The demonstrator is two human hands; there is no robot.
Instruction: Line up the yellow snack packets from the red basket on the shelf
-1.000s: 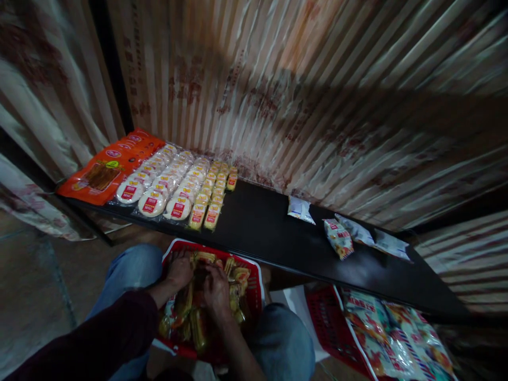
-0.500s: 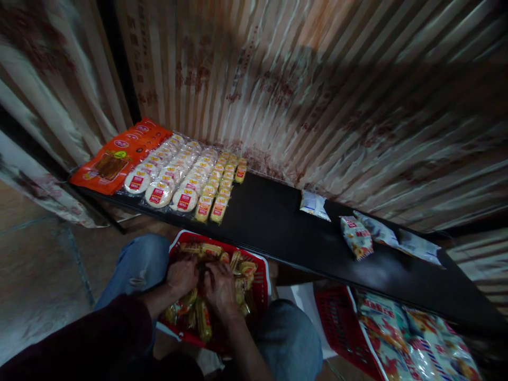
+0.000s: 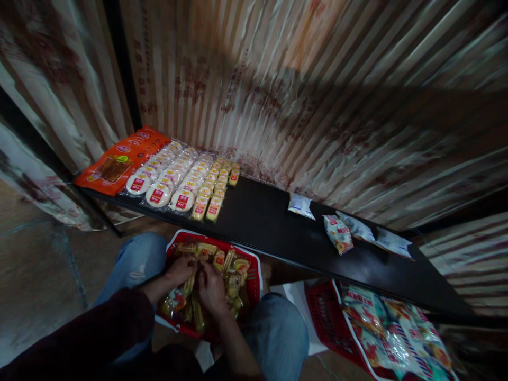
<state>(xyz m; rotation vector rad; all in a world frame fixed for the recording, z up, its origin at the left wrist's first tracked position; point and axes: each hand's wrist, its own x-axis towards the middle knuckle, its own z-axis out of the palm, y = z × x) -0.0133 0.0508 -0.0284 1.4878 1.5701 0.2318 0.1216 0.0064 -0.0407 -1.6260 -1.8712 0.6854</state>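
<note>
Both my hands are inside a red basket [image 3: 257, 264] with a white rim, held between my knees. It is full of small yellow-wrapped snack packets [image 3: 235, 280]. On the left, my left hand [image 3: 182, 270] has its fingers bent in among the packets. Close beside it, my right hand [image 3: 211, 286] is curled, its fingertips almost meeting those of the left. What the fingers grip is too dark and covered to make out. Two lined-up rows of similar yellow packets [image 3: 215, 205], plus a single one at the back, lie on the black shelf [image 3: 257, 211] just beyond the basket.
Left on the shelf are an orange bag [image 3: 115, 164] and rows of round white crackers [image 3: 159, 194]. Several small bags [image 3: 338, 234] lie scattered to the right. A second red basket [image 3: 329, 323] holds larger snack bags [image 3: 391, 333]. Pleated curtain [image 3: 246, 95] hangs behind.
The fingers of my two hands have drawn closer together inside the basket, the right hand less spread than before. The view has swung slightly to the right.
</note>
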